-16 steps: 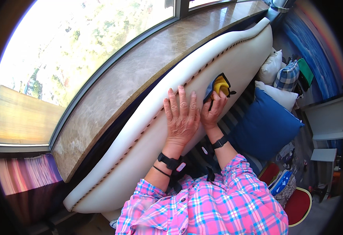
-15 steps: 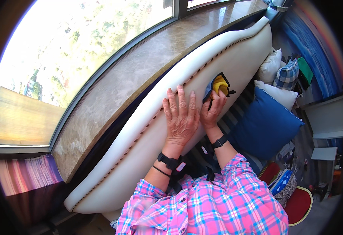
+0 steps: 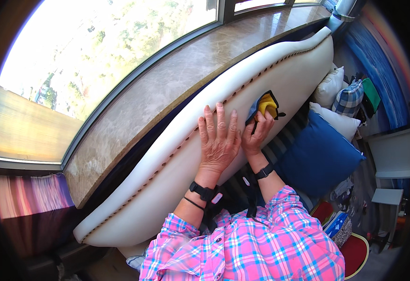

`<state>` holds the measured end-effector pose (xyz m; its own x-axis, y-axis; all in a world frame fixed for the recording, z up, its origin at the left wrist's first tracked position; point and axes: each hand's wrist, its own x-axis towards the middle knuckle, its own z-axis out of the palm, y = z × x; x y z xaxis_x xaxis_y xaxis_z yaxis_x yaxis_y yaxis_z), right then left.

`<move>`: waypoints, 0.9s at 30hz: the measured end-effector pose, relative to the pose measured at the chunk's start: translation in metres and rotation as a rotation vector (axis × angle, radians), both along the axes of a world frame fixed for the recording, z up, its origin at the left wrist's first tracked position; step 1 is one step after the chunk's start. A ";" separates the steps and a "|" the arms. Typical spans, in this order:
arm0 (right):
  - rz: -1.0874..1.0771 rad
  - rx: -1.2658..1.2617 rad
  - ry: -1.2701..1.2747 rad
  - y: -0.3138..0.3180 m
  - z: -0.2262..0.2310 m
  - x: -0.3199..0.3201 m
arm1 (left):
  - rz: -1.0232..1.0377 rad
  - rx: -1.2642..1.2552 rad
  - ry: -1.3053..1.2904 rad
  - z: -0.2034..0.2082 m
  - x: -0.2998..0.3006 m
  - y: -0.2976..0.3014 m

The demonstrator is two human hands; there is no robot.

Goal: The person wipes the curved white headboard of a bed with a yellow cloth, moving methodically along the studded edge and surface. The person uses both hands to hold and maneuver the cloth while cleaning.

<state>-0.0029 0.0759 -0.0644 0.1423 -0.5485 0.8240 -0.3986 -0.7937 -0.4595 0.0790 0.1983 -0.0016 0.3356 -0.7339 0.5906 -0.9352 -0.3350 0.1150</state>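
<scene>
Pillows [image 3: 336,84] crowd our right; the headboard [image 3: 186,159] runs lower left to upper right. Left hand [image 3: 219,140] lies flat, open; right hand [image 3: 256,133] grips the yellow cloth [image 3: 267,105].

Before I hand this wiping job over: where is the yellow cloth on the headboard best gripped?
Grip the yellow cloth by its bunched middle, coming from below, as the right hand does: it lies flat against the white headboard, dark edges loose.

Head view; looks down, close over white headboard [image 3: 261,93]
</scene>
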 end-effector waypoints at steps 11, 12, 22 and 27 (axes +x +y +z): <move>0.088 0.011 0.041 -0.006 -0.007 -0.007 | 0.048 -0.002 -0.009 0.004 -0.003 -0.001; 0.110 -0.003 0.045 -0.008 -0.007 -0.009 | 0.054 -0.003 -0.010 0.004 -0.004 -0.001; 0.294 -0.006 0.110 -0.042 0.006 -0.023 | 0.103 -0.040 -0.059 0.003 -0.005 -0.005; 0.186 0.018 0.116 -0.089 0.025 -0.021 | 0.117 -0.042 -0.066 0.003 -0.007 -0.004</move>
